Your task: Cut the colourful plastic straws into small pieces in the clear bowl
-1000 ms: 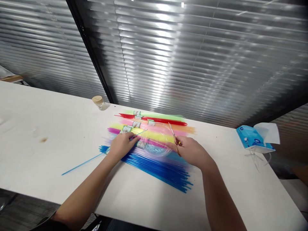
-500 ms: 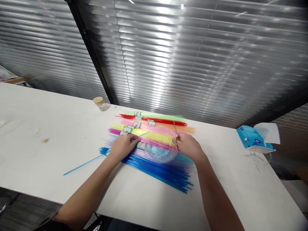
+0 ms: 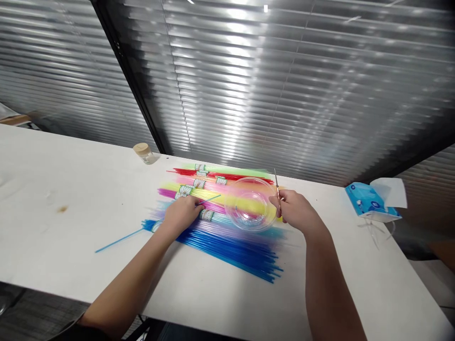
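My left hand (image 3: 183,215) is closed around a thin blue plastic straw (image 3: 117,241). One end of the straw points down-left over the table, and its short other end sticks out past my fingertips toward a clear round bowl (image 3: 227,213). Scissors (image 3: 277,182) sit in my right hand (image 3: 293,208), blades pointing up and away. The bowl's right rim meets the fingers of that hand; whether they grip it I cannot tell. Small clear-bluish pieces lie in the bowl. Beneath are bundles of coloured straws, with a dark blue bundle (image 3: 227,253) nearest me.
Red straws (image 3: 245,176) and pale green ones lie at the back, with paper bands around the bundles. A small jar with a tan lid (image 3: 144,154) stands at the back left. On the right is a blue tissue pack (image 3: 369,201). Metal blinds (image 3: 227,94) rise behind the white table (image 3: 71,189).
My right hand, with the scissors, has moved right, and the bowl has shifted right and slightly away from me. My left hand keeps its hold on the straw.
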Tool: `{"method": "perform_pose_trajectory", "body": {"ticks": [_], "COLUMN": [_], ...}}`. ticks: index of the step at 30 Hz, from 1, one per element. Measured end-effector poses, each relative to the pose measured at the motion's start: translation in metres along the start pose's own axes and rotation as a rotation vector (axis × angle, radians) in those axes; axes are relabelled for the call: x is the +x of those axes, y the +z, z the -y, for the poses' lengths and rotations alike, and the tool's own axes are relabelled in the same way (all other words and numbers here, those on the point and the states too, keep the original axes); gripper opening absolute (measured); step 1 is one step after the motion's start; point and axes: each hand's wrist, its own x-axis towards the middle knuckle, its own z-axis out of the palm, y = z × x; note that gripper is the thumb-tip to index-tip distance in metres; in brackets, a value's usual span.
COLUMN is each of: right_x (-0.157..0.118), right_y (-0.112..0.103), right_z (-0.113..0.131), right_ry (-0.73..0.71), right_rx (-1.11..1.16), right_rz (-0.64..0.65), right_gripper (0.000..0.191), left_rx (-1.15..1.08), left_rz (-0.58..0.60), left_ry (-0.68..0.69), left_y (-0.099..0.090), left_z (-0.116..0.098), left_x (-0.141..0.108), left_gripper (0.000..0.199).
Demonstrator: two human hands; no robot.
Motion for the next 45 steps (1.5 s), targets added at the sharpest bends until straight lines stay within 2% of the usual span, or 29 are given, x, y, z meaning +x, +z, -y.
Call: {"method": "perform_pose_trajectory", "body": {"ticks": [10, 19, 31, 36, 39, 42, 44, 45], "right_x": [-0.005, -0.006, -0.005, -0.001, 0.0, 0.0, 0.0, 0.0], "right_y": [-0.004, -0.004, -0.001, 0.002, 0.008, 0.016, 0.021, 0.024], "right_z": [0.002, 0.002, 0.005, 0.005, 0.008, 0.014, 0.019, 0.022], "right_ry": [0.008, 0.006, 0.01, 0.013, -0.009, -0.037, -0.049, -0.052], "right_rx": [0.011, -0.018, -0.037, -0.049, -0.075, -0.077, -0.07, -0.069], "right_rz": [-0.002, 0.003, 0.038, 0.115, 0.145, 0.139, 0.146, 0.152], "right_gripper": [0.023, 0.017, 0.024, 0.022, 0.021, 0.021, 0.021, 0.021], "left_rx": [0.032, 0.051, 0.041, 0.029, -0.077, -0.304, -0.398, -0.409], "left_rz": [-0.002, -0.005, -0.022, -0.019, -0.136, -0.368, -0.463, -0.47], "left_ry": [-0.07, -0.122, 0.025, 0.081, 0.102, 0.157, 0.263, 0.347], "left_y": [-0.003, 0.003, 0.013, 0.012, 0.006, -0.002, -0.005, -0.005], "left_z": [-0.008, -0.01, 0.001, 0.01, 0.016, 0.017, 0.011, 0.007], "left_x": [0.012, 0.012, 0.009, 0.005, 0.002, -0.005, -0.014, -0.018], "left_gripper": [0.024, 0.026, 0.027, 0.03, 0.03, 0.031, 0.031, 0.03]}}
